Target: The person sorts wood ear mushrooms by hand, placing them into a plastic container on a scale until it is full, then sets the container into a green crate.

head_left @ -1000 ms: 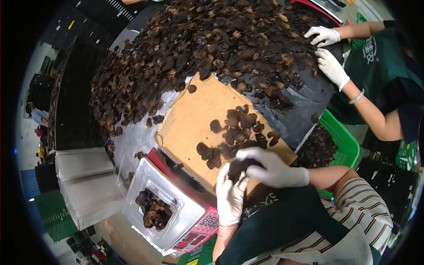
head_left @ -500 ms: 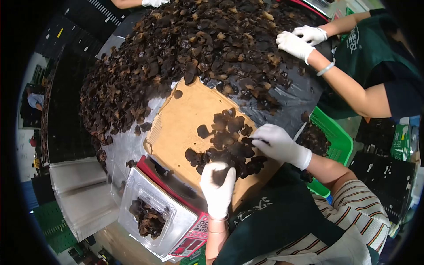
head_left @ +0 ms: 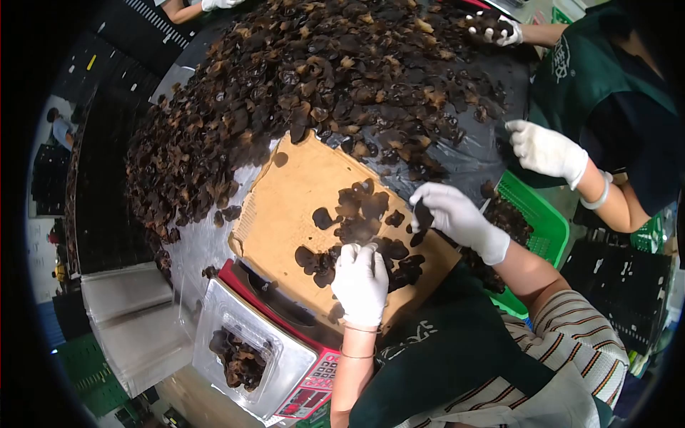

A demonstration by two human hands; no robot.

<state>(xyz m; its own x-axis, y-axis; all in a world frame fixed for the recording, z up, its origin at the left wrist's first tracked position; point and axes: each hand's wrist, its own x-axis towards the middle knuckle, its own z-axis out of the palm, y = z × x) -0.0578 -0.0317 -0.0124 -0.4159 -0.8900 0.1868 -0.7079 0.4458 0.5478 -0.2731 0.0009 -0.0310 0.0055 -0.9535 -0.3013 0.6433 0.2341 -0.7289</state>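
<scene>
Dark wood ear mushrooms [head_left: 362,202] lie scattered on a flat piece of brown cardboard [head_left: 285,192]. My white-gloved left hand [head_left: 360,285] is over the near part of them, its fingers bent together at the edge of a blurred wood ear mushroom [head_left: 358,230]; the fingertips are partly hidden. To the right, my gloved right hand [head_left: 457,220] pinches a single dark wood ear mushroom [head_left: 422,217] between thumb and fingers, just above the cardboard's right edge.
A large heap of wood ear mushrooms [head_left: 285,93] covers the table behind. At lower left, a clear plastic tray [head_left: 228,317] with mushrooms rests on a red scale [head_left: 328,360]. A green basket [head_left: 546,221] stands at right. A co-worker's gloved hands [head_left: 546,151] are at upper right.
My left hand has turned over, now back up with its fingers on the mushrooms. My right hand has lifted a mushroom. The co-worker's hands have moved apart, one holding mushrooms.
</scene>
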